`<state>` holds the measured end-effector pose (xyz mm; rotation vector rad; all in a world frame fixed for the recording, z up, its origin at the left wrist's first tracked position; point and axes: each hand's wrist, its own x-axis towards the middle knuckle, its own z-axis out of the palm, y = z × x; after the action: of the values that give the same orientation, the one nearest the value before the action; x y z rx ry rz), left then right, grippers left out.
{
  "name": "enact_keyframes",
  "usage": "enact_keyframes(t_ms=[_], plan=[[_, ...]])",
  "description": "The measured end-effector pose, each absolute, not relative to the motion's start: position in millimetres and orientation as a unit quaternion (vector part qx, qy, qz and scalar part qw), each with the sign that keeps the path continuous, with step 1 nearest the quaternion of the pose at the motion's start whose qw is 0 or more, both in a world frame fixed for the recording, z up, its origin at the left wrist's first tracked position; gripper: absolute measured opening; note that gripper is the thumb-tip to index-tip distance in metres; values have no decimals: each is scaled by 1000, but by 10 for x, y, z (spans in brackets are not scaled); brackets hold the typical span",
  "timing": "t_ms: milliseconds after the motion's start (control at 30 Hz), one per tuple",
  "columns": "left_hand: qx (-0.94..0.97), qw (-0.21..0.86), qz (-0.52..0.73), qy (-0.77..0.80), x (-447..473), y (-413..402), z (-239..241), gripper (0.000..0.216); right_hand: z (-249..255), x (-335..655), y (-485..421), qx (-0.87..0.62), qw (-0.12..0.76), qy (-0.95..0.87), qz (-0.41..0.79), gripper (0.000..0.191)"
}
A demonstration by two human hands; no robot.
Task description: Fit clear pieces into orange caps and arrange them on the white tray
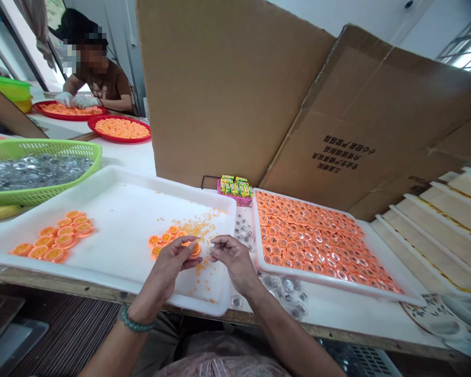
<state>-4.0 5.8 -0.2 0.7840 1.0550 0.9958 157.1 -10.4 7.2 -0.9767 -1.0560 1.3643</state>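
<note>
Now an orange disc (pixel 197 251) is pinched by the left hand (pixel 171 266) above the white tray (pixel 118 246), near orange pellets (pixel 198 228), while whether anything is pinched by the right hand (pixel 236 261) cannot be told.

Hanging curtain (pixel 37 29); barred window (pixel 469 55)

Across middle of white tray (pixel 121 241): wide bare lane, far rim to near rim. Tray's left end: orange discs (pixel 65 240) in way. Tray's right end: left hand (pixel 168 267) and right hand (pixel 235 262) crowd low space, narrow gap between. Past tray's far left: green basket (pixel 63 192). Past left part of tray's far rim: open tabletop (pixel 129 157). Past tray's far right: cardboard wall (pixel 235 89). Right of tray: loose clear pieces (pixel 244 230), then filled tray (pixel 325 283).
</note>
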Motion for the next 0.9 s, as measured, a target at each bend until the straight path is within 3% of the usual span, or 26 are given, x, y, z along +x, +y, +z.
enact_keyframes(t_ms=[533, 900], plan=[[389, 703, 431, 411, -59, 11, 11, 35, 75, 1643, -161, -406, 506, -461, 606, 26], [405, 693, 424, 419, -46, -7, 37, 33, 52, 1707, -111, -497, 510, -494, 499, 20]])
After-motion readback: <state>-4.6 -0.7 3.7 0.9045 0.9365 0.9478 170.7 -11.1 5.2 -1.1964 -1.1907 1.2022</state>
